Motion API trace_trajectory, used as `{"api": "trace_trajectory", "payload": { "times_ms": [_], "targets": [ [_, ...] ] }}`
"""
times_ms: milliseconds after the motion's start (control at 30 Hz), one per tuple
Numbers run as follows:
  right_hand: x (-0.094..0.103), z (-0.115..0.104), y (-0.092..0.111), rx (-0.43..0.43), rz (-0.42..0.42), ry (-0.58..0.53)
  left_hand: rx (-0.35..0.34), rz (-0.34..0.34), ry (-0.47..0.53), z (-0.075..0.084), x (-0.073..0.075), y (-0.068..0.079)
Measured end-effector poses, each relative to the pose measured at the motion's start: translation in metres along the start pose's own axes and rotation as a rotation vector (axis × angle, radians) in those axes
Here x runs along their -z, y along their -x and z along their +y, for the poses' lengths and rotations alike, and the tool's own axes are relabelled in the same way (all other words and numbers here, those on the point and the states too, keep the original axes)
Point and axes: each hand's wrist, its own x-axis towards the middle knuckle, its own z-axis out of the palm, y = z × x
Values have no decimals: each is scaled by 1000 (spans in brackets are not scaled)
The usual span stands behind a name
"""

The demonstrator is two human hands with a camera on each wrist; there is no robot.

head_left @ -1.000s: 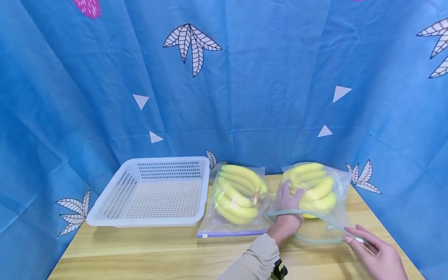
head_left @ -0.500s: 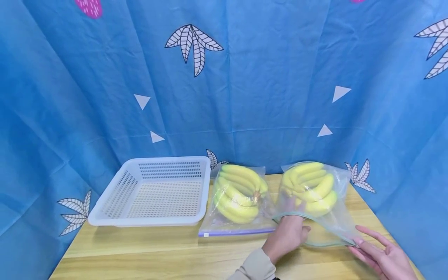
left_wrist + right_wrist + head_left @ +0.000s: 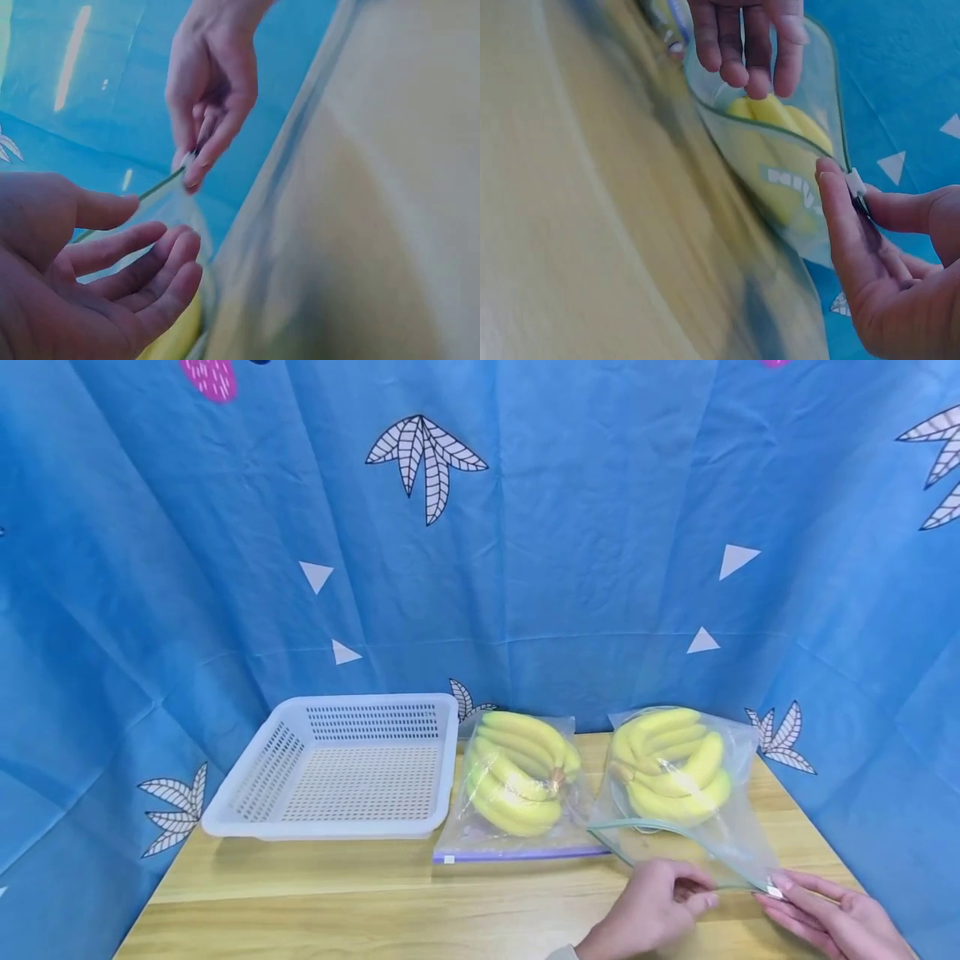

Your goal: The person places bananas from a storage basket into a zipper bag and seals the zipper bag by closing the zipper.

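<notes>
A clear zip bag [image 3: 738,839] with a green-edged mouth lies at the table's right, a bunch of bananas [image 3: 675,777] inside it. Its mouth gapes toward me in the right wrist view. My right hand [image 3: 840,914] pinches the mouth's right corner at the white slider [image 3: 856,182]. Just in front of the mouth is my left hand [image 3: 656,906], outside the bag, fingers loosely bent and holding nothing. In the left wrist view the left thumb [image 3: 109,210] comes near the green edge; whether it touches cannot be told.
To the left lies another zip bag [image 3: 465,843] with a purple closure, containing bananas [image 3: 517,777]. A white slotted plastic basket [image 3: 330,837] stands farther left on the wooden table [image 3: 337,902]. Blue patterned cloth [image 3: 570,527] surrounds the table's back and sides.
My left hand has drawn back toward me from among the bananas, out through the bag's mouth. The right hand keeps its pinch on the corner, shifted slightly right and nearer to me.
</notes>
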Motion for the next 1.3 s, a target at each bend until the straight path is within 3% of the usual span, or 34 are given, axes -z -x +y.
{"api": "trace_trajectory", "payload": {
  "times_ms": [67,133,167,300,400,533,733,1100,1300],
  "targets": [
    [-4,2,0,26,116,122,79,-27,187,-2,-8,0],
    [-10,3,0,47,296,345,139,-36,364,-5,-18,-1],
    [-12,4,0,49,341,397,174,-31,465,-5,-24,-2],
    [-15,4,4,59,422,572,338,31,857,-3,-49,-7],
    [-16,3,5,69,453,671,464,113,1032,2,-69,-11],
    [-17,2,3,81,440,714,530,235,1115,8,-86,-19],
    [-19,3,3,124,445,794,570,414,1128,13,-95,-29],
    [-27,5,3,230,485,945,602,516,1112,18,-101,-37],
    [-13,4,2,257,510,974,634,562,1110,14,-101,-40]
  ]
}}
